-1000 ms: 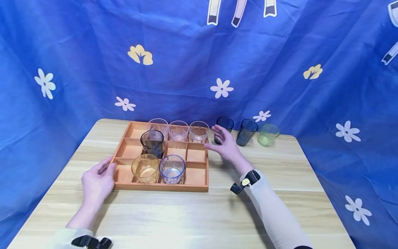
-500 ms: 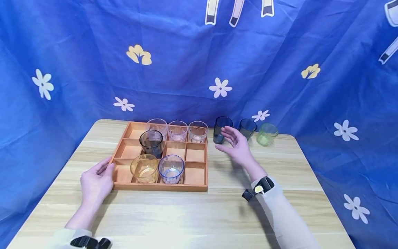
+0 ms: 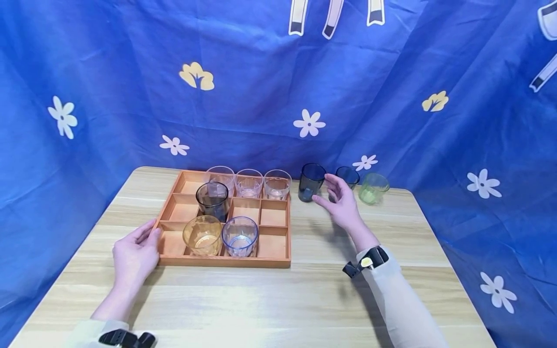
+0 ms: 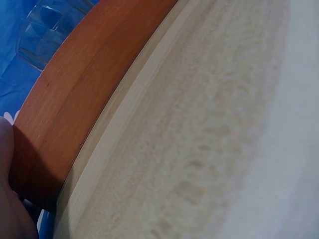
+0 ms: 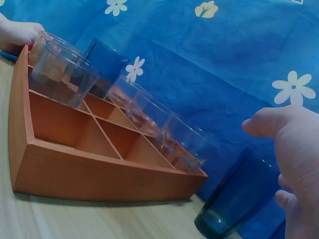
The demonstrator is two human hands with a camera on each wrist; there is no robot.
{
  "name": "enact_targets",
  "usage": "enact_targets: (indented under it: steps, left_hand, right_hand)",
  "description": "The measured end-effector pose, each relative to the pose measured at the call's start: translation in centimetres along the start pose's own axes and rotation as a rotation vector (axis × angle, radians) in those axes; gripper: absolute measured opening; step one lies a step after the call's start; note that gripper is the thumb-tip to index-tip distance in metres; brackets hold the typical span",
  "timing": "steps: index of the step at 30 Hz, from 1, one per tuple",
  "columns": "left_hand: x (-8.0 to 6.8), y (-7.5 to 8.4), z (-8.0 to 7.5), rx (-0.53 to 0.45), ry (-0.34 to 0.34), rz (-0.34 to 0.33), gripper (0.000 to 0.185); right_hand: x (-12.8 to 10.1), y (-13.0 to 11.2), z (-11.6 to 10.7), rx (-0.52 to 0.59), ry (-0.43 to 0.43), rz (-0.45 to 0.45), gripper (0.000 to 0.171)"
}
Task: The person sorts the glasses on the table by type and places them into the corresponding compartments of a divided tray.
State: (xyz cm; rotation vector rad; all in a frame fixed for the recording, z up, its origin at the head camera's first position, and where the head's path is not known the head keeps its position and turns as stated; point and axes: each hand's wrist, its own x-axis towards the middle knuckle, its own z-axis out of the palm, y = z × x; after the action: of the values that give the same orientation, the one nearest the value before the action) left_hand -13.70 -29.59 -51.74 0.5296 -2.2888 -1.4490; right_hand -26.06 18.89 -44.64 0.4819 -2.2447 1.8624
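Observation:
In the head view my left hand (image 3: 136, 253) holds the left edge of a wooden compartment tray (image 3: 226, 261) near its front corner. An amber glass (image 3: 202, 237) and a blue-rimmed clear glass (image 3: 240, 238) stand at the tray's front; a dark glass (image 3: 212, 202) is behind them. Along the back row are several clear glasses, one of them a clear glass (image 3: 277, 184) at the right. My right hand (image 3: 344, 203), fingers apart and bent, is just right of a tall dark glass (image 3: 311, 183) on the table. In the right wrist view the thumb shows apart from this dark glass (image 5: 234, 199).
Behind my right hand stands another dark glass (image 3: 346, 177), partly hidden by the fingers. A green glass (image 3: 373, 188) is to its right, near the table's back edge. A blue patterned cloth (image 3: 252, 96) hangs behind the wooden table (image 3: 243, 304).
My right hand has moved right, from beside the tray's back right corner, past the nearer tall dark glass to its right side. The left hand and tray look the same.

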Motion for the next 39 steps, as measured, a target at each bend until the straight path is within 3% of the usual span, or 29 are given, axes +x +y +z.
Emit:
enact_targets:
  steps: [13,19,28,35,39]
  left_hand:
    - [0.0,0.1,-0.1,0.003,0.0,-0.005,0.038]
    - [0.0,0.0,-0.1,0.001,0.006,0.012,0.037]
    - [-0.1,0.0,0.0,-0.009,0.013,0.032,0.035]
    - [-0.1,0.1,0.0,-0.007,0.004,0.027,0.036]
    - [-0.1,0.1,0.0,-0.008,0.004,0.024,0.035]
  right_hand:
    - [1.6,1.4,-0.1,-0.111,0.01,0.102,0.09]
    - [2.7,2.3,0.7,-0.097,0.034,0.142,0.095]
    - [4.4,3.6,1.8,-0.03,0.088,0.179,0.097]
    - [5.3,4.0,2.4,-0.121,0.11,0.2,0.095]
    - [5.9,4.7,2.6,-0.104,0.111,0.217,0.091]
